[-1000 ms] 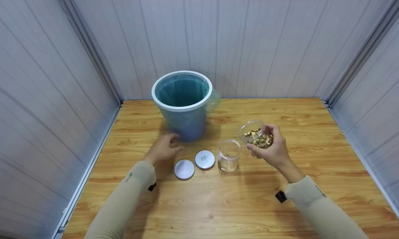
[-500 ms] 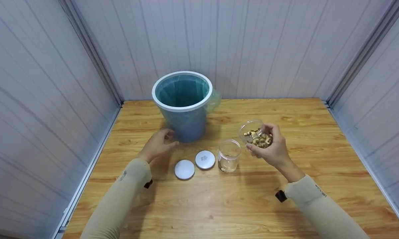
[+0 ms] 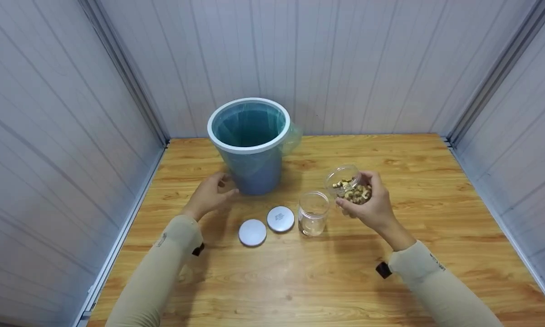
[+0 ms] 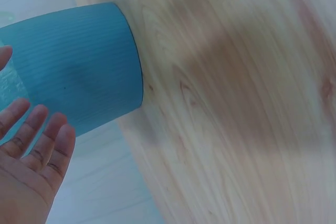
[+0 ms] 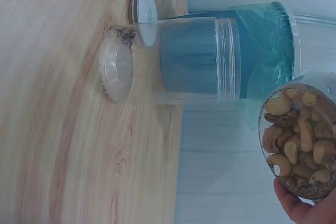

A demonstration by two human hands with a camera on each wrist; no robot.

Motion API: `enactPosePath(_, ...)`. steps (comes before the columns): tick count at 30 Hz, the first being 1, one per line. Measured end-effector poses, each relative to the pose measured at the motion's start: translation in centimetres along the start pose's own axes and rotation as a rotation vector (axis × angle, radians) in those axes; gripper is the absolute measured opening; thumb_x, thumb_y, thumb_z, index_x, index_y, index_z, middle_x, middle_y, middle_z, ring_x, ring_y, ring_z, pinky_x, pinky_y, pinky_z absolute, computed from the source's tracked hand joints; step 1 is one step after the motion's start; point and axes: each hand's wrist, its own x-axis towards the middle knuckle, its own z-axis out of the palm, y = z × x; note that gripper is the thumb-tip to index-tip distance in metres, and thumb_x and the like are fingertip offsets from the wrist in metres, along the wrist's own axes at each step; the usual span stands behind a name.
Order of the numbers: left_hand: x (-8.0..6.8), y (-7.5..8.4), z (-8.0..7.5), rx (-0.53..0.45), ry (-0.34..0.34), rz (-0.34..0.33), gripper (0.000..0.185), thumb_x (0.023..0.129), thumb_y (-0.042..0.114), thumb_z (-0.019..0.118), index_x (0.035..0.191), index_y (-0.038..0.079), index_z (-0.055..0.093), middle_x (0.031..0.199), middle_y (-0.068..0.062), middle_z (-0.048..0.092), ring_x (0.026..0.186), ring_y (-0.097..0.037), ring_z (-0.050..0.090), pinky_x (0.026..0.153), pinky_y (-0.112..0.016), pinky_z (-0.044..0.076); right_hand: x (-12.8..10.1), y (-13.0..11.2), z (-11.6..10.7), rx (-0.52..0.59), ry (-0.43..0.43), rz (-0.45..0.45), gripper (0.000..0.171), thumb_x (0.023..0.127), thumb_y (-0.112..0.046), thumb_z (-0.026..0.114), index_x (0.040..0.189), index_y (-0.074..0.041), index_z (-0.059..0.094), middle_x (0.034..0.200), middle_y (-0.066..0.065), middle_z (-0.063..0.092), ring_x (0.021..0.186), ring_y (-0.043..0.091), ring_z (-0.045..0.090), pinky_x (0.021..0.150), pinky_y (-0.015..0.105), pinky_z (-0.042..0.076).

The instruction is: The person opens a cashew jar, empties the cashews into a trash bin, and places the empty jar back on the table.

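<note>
My right hand (image 3: 370, 200) grips a clear jar (image 3: 343, 175) of cashews (image 3: 356, 193), tilted with its mouth toward the upper left. The right wrist view shows the cashews (image 5: 299, 140) heaped against the jar's bottom, with dark crumbs among them. Beside it a second clear jar (image 3: 313, 218) stands upright and uncapped on the table; a few dark crumbs lie at its base (image 5: 116, 64). My left hand (image 3: 208, 195) holds nothing, fingers loosely bent, close to the left side of the blue bin (image 3: 256, 175). In the left wrist view that hand (image 4: 34, 156) shows its palm and spread fingers.
Two round white lids, a nearer lid (image 3: 252, 232) and a farther lid (image 3: 280, 219), lie left of the standing jar. A green bag lines the bin and bulges over its right rim. Panel walls (image 3: 345, 68) enclose the wooden table (image 3: 290, 281) at the back and sides.
My left hand has drawn away to the left and slightly back toward the bin's left side. The right hand and the tilted jar of cashews have stayed nearly still.
</note>
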Motion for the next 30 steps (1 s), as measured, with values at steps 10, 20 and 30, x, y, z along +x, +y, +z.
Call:
enactPosePath(10, -0.4, 0.4, -1.5, -0.021, 0.037, -0.017, 0.060, 0.103, 0.041, 0.073, 0.149, 0.006, 0.057, 0.149, -0.016, 0.061, 0.138, -0.039, 0.056, 0.116, -0.061, 0.049, -0.1, 0.1, -0.1, 0.013, 0.000, 0.012, 0.075, 0.075, 0.000, 0.096, 0.135, 0.008, 0.052, 0.119, 0.016, 0.066, 0.107, 0.018, 0.066, 0.085, 0.016, 0.060)
enactPosePath(20, -0.3, 0.6, -2.8, -0.003, 0.082, 0.055, 0.059, 0.104, 0.038, 0.073, 0.149, 0.003, 0.058, 0.150, -0.021, 0.060, 0.134, -0.041, 0.057, 0.115, -0.060, 0.050, -0.1, 0.1, 0.1, 0.015, 0.003, 0.010, 0.073, 0.075, 0.000, 0.096, 0.135, 0.006, 0.053, 0.118, 0.016, 0.066, 0.105, 0.016, 0.066, 0.083, 0.017, 0.061)
enactPosePath(30, -0.3, 0.9, -4.0, -0.033, 0.126, 0.031, 0.063, 0.105, 0.038, 0.071, 0.153, 0.002, 0.053, 0.153, -0.023, 0.056, 0.140, -0.042, 0.053, 0.118, -0.061, 0.047, -0.1, 0.1, 0.1, 0.036, 0.001, 0.029, 0.074, 0.074, 0.002, 0.096, 0.134, 0.007, 0.053, 0.118, 0.018, 0.067, 0.104, 0.015, 0.067, 0.084, 0.017, 0.062)
